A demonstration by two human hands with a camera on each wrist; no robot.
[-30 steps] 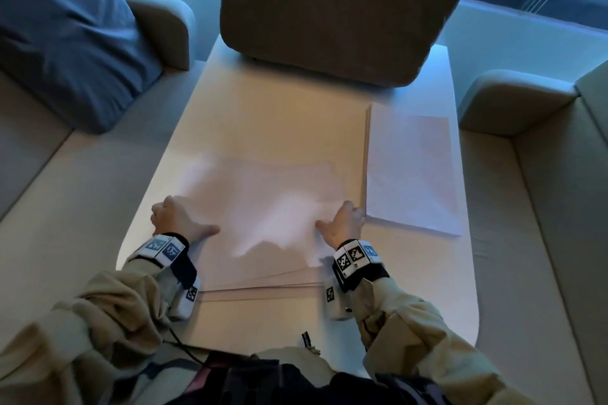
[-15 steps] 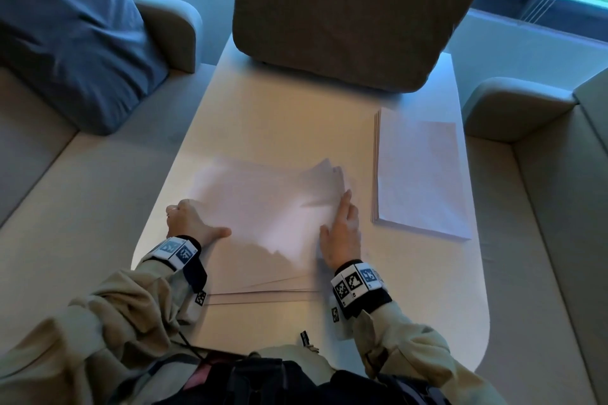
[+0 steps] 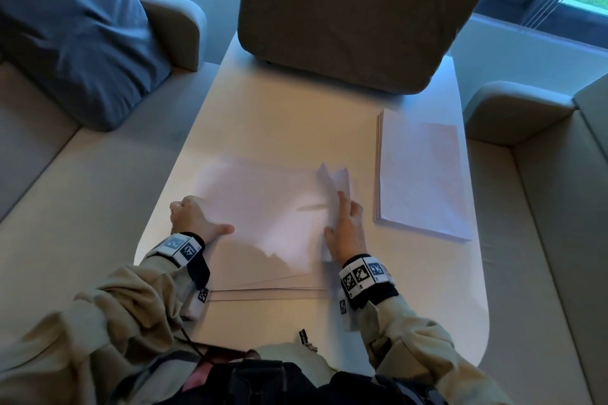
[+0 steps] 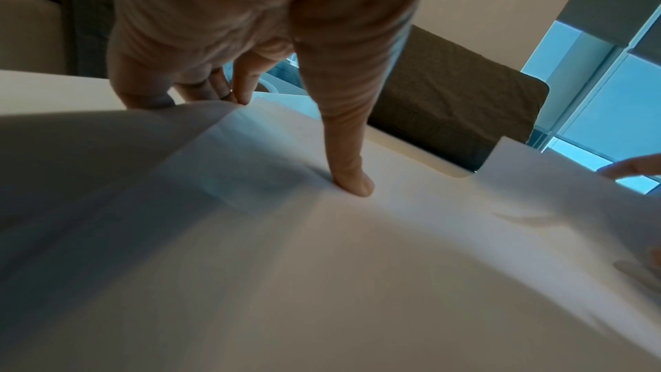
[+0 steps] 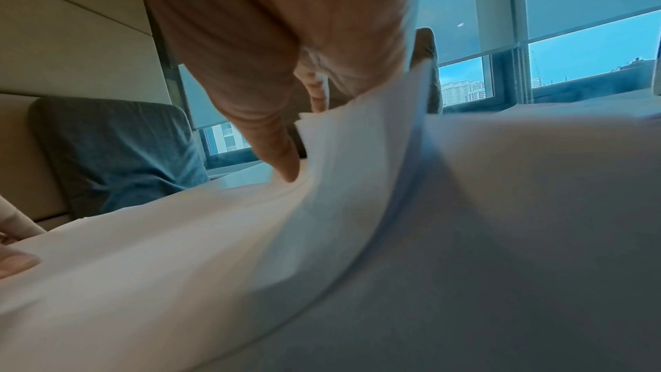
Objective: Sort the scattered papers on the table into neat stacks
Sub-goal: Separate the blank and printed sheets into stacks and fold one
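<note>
Meanwhile, we see a loose pile of papers (image 3: 263,207) lying near the front edge of the pale counter (image 3: 279,115), its sheets fanned unevenly at the near side. Our left hand (image 3: 194,220) sits at the pile's left edge, thumb laid flat on the top sheet and fingers curled down at the paper's border; from the left wrist view the thumb (image 4: 352,180) presses the paper while the fingertips meet the sheet edge. Our right hand (image 3: 345,230) stands at the pile's right edge, fingers extended along it, and the sheets there curl upward against the palm, their far right corner lifted. From the right wrist view the thumb (image 5: 282,163) rests on top of the sheets while the bent-up edge (image 5: 404,152) rises beside the hand, so the hand pinches those sheets. A second, squared stack of papers (image 3: 421,181) lies along the counter's right edge, well apart from both hands. A brown cushion (image 3: 355,16) rests on the counter's far end, and a blue cushion (image 3: 72,29) lies on the sofa to the left.
</note>
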